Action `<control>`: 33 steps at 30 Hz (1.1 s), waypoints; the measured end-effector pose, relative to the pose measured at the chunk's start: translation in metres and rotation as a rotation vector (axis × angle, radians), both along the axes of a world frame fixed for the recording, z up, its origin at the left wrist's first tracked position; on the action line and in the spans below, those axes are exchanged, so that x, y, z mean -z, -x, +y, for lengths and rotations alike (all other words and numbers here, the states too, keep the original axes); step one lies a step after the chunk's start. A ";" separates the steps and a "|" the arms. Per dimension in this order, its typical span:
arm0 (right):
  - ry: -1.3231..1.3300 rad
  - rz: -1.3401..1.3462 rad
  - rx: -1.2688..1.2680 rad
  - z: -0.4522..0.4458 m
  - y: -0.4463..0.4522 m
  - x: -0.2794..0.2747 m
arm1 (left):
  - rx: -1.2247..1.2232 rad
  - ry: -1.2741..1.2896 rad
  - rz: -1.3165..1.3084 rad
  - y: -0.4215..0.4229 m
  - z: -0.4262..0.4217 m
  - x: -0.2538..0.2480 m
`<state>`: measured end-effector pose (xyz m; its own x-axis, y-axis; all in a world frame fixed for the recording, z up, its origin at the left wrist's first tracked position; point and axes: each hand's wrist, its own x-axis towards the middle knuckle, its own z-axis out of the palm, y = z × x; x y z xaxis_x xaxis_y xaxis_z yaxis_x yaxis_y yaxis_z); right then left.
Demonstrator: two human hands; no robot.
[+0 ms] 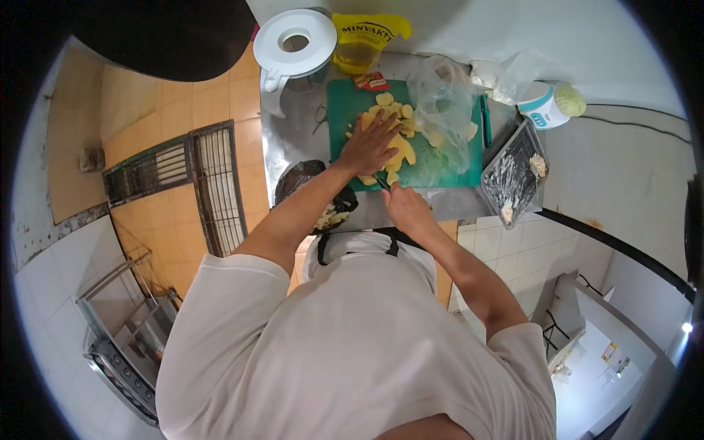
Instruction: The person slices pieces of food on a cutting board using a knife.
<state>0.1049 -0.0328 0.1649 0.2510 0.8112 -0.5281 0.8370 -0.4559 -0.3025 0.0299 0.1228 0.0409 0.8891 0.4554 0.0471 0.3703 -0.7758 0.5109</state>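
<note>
My left hand (370, 144) lies flat with fingers spread over pale yellow potato slices (401, 154) on a green cutting board (345, 99). My right hand (408, 208), at the board's near edge, is closed around the dark handle of a knife (382, 182). The knife's blade is mostly hidden near my left wrist and the slices. More slices lie loose toward the back of the board. A clear plastic bag (442, 103) rests over the board's right part. Left of the board, a black plastic bag (299, 174) holds pale peelings, partly covered by my left forearm.
Behind stand a white-lidded jug (315, 33), a yellow oil pouch (364, 40) and a red packet (369, 81). Scissors (320, 117) lie at left. A green-handled tool (485, 121), a smeared metal tray (506, 180) and a white-and-blue appliance (541, 106) are at right.
</note>
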 end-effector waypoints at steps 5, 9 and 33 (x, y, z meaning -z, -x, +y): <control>-0.039 -0.003 0.047 -0.005 0.004 0.012 | 0.028 -0.073 -0.055 -0.001 0.001 0.003; -0.052 -0.016 0.035 -0.013 0.006 0.024 | 0.047 -0.142 -0.027 0.003 -0.002 0.009; -0.183 0.049 0.042 -0.034 -0.010 0.078 | -0.005 -0.112 0.088 -0.003 -0.010 0.007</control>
<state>0.1150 -0.0665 0.0873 0.2637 0.8843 -0.3854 0.8006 -0.4235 -0.4238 0.0333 0.1126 0.0336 0.8898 0.4560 0.0199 0.4137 -0.8242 0.3866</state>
